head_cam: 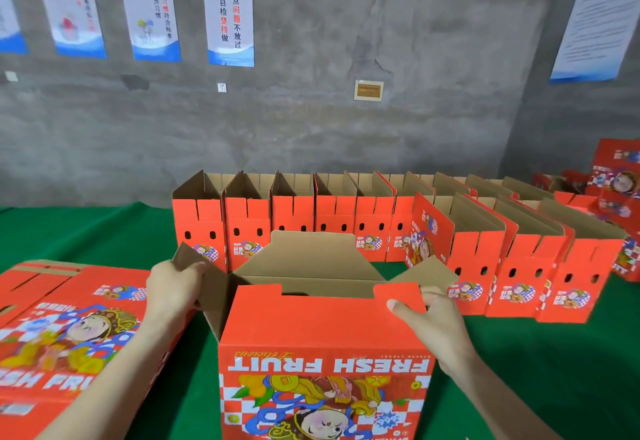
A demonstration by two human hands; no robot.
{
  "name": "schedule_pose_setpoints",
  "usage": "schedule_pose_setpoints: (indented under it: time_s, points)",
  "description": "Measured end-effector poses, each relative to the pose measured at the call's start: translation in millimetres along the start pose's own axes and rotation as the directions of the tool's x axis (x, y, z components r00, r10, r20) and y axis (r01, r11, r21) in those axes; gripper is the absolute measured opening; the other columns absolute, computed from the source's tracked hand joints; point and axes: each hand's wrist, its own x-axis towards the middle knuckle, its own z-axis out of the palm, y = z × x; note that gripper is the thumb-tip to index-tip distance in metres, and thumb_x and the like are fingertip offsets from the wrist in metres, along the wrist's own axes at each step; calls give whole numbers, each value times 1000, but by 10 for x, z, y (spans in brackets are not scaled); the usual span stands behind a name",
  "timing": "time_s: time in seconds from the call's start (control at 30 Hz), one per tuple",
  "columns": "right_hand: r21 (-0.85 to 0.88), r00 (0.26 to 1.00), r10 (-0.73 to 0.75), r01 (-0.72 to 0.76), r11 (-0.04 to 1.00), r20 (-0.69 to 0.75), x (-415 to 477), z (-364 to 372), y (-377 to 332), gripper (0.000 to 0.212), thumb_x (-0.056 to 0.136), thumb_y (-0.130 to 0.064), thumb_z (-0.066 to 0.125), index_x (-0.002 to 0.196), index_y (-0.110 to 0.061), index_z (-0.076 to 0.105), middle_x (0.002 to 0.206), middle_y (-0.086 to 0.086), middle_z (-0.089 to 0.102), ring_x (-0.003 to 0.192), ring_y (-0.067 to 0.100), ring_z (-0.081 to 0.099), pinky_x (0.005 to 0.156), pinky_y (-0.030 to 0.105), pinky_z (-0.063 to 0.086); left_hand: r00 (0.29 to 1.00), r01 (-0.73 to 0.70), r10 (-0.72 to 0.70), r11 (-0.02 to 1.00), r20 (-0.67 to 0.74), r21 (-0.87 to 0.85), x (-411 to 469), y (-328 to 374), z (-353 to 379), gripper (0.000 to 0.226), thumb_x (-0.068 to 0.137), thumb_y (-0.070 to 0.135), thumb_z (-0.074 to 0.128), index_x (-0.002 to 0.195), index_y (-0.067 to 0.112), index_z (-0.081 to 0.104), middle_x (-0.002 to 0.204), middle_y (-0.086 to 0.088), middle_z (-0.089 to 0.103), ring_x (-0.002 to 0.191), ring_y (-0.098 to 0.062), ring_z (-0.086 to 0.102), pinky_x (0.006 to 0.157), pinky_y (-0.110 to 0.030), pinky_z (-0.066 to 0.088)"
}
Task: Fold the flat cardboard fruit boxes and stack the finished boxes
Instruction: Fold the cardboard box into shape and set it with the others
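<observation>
Running off the left and bottom edges, a stack of flat boxes [69, 318] lies on the green tabletop [554, 370], its print only partly readable. The left hand [173, 287] grips the brown side flap [214, 287] of the open box [322, 353], fingertips hidden behind the cardboard. That box stands upright at the middle of the tabletop, its base cut off below. It is red outside and plain brown inside, with "FRESH FRUIT" and a cartoon figure printed upside down. The right hand [429, 315] pinches the near flap's right tab [398, 292], thumb on the red face, fingers curled out of sight behind. Beyond, a row of folded boxes [374, 225] stands side by side, blurring towards the right edge.
</observation>
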Motion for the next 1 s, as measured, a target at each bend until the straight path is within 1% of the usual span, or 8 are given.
schedule_pose_setpoints:
  time_s: [0.2,0.3,0.4,0.47,0.6,0.73,0.83,1.0]
  points:
    - [-168,996,-85,88,982,28,-18,45,-48,22,75,-23,79,70,-30,59,106,-8,44,88,-15,43,78,16,30,996,-55,57,998,72,-34,-207,45,-96,9,77,19,67,73,16,59,78,-6,65,71,-24,58,68,-36,45]
    - [-210,995,-95,101,972,40,-1,55,-40,16,76,-25,79,78,-24,63,112,-5,43,92,-4,46,79,15,29,950,-119,112,993,292,7,-447,-19,-106,29,69,1,74,89,15,57,81,-3,65,74,-21,60,64,-31,46]
    - [-260,994,-99,110,960,54,-36,74,-35,57,77,-27,77,126,-11,53,126,-3,40,108,7,43,88,20,31,895,-217,184,976,405,35,-616,-71,-103,52,61,-14,72,92,23,54,81,1,66,74,-14,60,55,-17,44]
    - [-311,986,-153,168,936,72,-69,56,-79,68,79,-30,75,137,-17,42,133,-5,39,121,13,41,92,25,33,851,-366,284,924,441,111,-597,-28,-110,61,60,-10,73,102,30,53,95,-1,64,88,-17,60,67,-24,46]
    - [-627,949,-234,314,713,210,-66,-1,-176,48,86,-41,60,132,-33,48,156,-13,16,140,26,12,114,42,15,802,-470,269,835,533,287,-541,-7,-51,101,64,-8,68,149,22,23,143,-12,41,132,-28,39,109,-38,35]
    - [-763,847,-312,526,377,430,4,49,-351,67,83,-20,52,143,-40,30,157,-11,-23,137,33,-37,100,56,-33,815,-460,231,815,531,353,-571,-4,6,102,68,-7,65,152,21,14,151,-11,27,138,-27,31,110,-33,30]
    - [-772,823,-130,564,293,553,97,106,-526,93,76,-2,50,149,-44,9,157,-10,-23,138,34,-36,104,62,-25,806,-490,258,796,532,356,-585,-9,16,102,68,5,76,151,19,17,148,-9,28,134,-29,36,108,-35,33]
    - [-766,777,110,568,300,620,143,183,-689,102,76,4,50,152,-37,-5,158,-6,-22,146,35,-14,113,64,10,755,-603,359,709,549,366,-648,-47,28,87,69,3,75,143,17,30,139,-6,32,128,-28,42,102,-34,40]
